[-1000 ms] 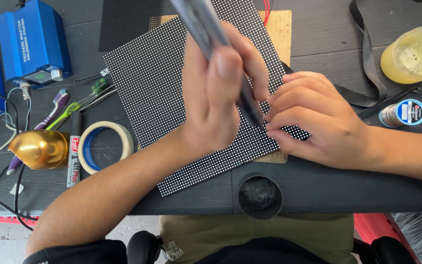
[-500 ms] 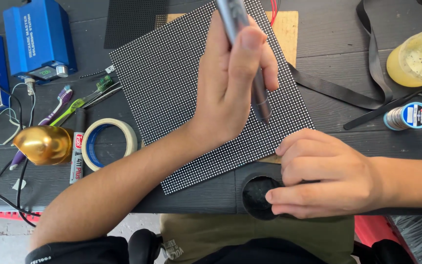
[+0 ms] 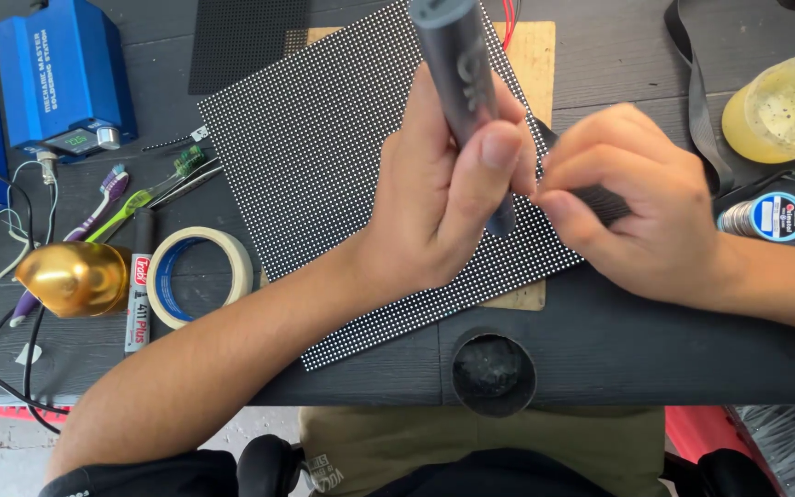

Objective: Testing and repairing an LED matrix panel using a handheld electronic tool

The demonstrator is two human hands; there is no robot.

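My left hand (image 3: pixel 434 212) grips a thick grey pen-shaped tool (image 3: pixel 462 83), held nearly upright with its tip pointing down at a black dotted LED panel (image 3: pixel 324 156). The panel lies tilted on a thin wooden board (image 3: pixel 531 55) on the dark workbench. My right hand (image 3: pixel 646 221) is just right of the tool's tip, with thumb and fingertips pinched together over the panel's right edge. A black strap (image 3: pixel 692 83) runs under that hand. Whether the pinched fingers hold anything small is hidden.
Left of the panel lie a masking tape roll (image 3: pixel 200 276), a white tube (image 3: pixel 138 294), a gold cone-shaped object (image 3: pixel 71 276), toothbrushes (image 3: pixel 108 198) and a blue station box (image 3: pixel 62 78). At the right stand a yellowish jar (image 3: pixel 784 106) and a solder spool (image 3: pixel 770 216). A round hole (image 3: pixel 494 373) sits at the bench's front edge.
My right hand left the panel, went down to the round hole at the front edge, then came back up beside the tool's tip. My left hand kept hold of the tool.
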